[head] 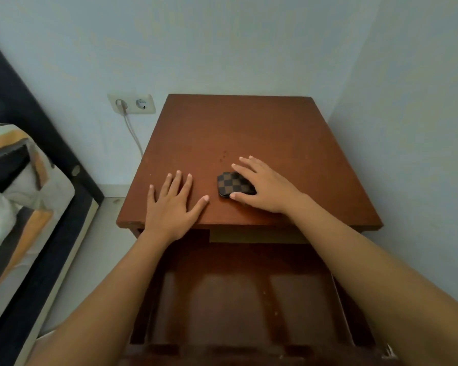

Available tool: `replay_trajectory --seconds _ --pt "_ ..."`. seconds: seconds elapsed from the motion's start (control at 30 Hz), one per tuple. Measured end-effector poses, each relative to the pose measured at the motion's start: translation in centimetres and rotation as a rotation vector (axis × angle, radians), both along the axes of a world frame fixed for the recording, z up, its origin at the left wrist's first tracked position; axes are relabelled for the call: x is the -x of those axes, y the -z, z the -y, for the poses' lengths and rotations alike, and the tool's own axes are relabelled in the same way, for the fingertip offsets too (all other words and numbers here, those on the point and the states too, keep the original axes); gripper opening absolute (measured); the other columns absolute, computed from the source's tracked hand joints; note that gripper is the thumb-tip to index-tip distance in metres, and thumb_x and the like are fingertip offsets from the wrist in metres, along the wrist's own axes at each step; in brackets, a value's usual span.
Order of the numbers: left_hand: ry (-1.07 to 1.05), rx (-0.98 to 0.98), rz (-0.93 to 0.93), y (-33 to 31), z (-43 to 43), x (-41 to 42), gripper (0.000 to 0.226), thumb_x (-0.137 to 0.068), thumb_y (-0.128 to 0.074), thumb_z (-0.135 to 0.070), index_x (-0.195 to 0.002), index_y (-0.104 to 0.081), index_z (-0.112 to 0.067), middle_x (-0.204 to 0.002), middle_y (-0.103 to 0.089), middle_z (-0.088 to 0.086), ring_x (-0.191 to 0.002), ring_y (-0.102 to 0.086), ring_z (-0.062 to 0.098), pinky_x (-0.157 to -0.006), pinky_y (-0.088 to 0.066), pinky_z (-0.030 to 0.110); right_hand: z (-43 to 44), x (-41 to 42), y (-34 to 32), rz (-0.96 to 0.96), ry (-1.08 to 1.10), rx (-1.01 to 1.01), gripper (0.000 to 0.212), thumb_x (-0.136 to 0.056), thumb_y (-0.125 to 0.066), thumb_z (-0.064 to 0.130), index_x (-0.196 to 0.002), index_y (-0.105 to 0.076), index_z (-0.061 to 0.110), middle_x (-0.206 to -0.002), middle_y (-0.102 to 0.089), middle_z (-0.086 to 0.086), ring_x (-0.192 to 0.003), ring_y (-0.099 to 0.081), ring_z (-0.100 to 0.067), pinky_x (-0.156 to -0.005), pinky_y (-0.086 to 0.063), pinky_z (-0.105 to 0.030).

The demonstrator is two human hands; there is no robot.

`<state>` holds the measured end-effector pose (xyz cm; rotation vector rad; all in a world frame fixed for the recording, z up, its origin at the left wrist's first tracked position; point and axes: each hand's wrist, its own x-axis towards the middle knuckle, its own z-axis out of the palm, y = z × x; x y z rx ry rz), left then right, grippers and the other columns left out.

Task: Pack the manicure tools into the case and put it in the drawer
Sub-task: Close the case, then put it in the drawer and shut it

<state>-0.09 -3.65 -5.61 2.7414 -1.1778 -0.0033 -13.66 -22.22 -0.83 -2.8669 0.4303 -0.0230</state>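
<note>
A small brown checkered manicure case (232, 184) lies closed on the reddish wooden nightstand top (249, 133), near its front edge. My right hand (265, 187) rests over the case's right side, thumb against its near edge and fingers spread across its far edge. My left hand (173, 200) lies flat on the tabletop to the left of the case, fingers apart, holding nothing. Below the top, the drawer (246, 299) is pulled out toward me and its dark wooden floor shows nothing inside. No loose manicure tools are visible.
A bed with a dark frame and striped bedding (19, 186) stands at the left. A wall socket (131, 103) with a plugged-in white cable sits left of the nightstand. Pale walls close in behind and to the right.
</note>
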Motion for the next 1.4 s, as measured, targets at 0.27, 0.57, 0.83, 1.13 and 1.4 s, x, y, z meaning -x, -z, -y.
replay_trajectory --seconds 0.27,0.57,0.83,1.13,1.4 --pt "-0.002 -0.008 -0.023 0.1 -0.2 0.3 0.073 -0.088 -0.014 -0.067 -0.149 -0.005 -0.029 -0.159 0.0 -0.001 -0.145 0.004 0.017 -0.115 0.005 0.046 -2.0 0.4 2.0 0.109 0.005 0.003 0.07 -0.087 -0.042 0.058 -0.145 -0.024 0.024 -0.146 -0.037 -0.001 -0.134 -0.033 -0.02 -0.116 -0.019 -0.039" --pt "0.018 0.039 -0.054 -0.1 -2.1 2.2 0.065 -0.094 -0.017 -0.057 -0.149 -0.01 -0.024 -0.159 -0.004 0.001 -0.145 0.002 0.019 -0.115 0.004 0.041 -10.0 7.7 3.7 0.183 -0.053 0.126 0.074 -0.083 -0.045 0.061 -0.139 -0.038 0.013 -0.128 -0.053 -0.008 -0.119 -0.049 -0.026 -0.102 -0.038 -0.038" --pt "0.015 0.102 -0.08 0.4 -3.4 3.4 0.062 -0.095 -0.018 -0.054 -0.149 -0.012 -0.023 -0.159 -0.006 0.001 -0.145 0.002 0.018 -0.114 0.007 0.037 -11.6 8.2 9.3 -0.26 -0.017 -0.057 0.075 -0.082 -0.056 0.054 -0.14 -0.029 0.016 -0.139 -0.039 -0.009 -0.125 -0.037 -0.029 -0.1 -0.037 -0.041" --pt "0.007 0.125 -0.139 0.4 -4.1 4.3 0.06 -0.096 -0.025 -0.05 -0.149 -0.016 -0.022 -0.159 -0.008 0.002 -0.145 0.001 0.019 -0.115 0.004 0.037 -10.8 8.8 10.1 -0.34 0.159 -0.318 0.073 -0.083 -0.062 0.042 -0.142 -0.028 0.016 -0.145 -0.032 -0.008 -0.129 -0.037 -0.03 -0.101 -0.042 -0.044" --pt "0.009 0.34 -0.298 -0.9 -8.4 11.1 0.047 -0.093 -0.048 -0.038 -0.135 -0.045 -0.016 -0.146 -0.039 0.002 -0.136 -0.03 0.019 -0.107 -0.03 0.036 -13.5 14.1 4.8 0.044 0.248 -0.476 0.047 -0.091 -0.053 0.033 -0.134 -0.043 0.016 -0.138 -0.041 0.0 -0.125 -0.044 -0.017 -0.098 -0.037 -0.027"
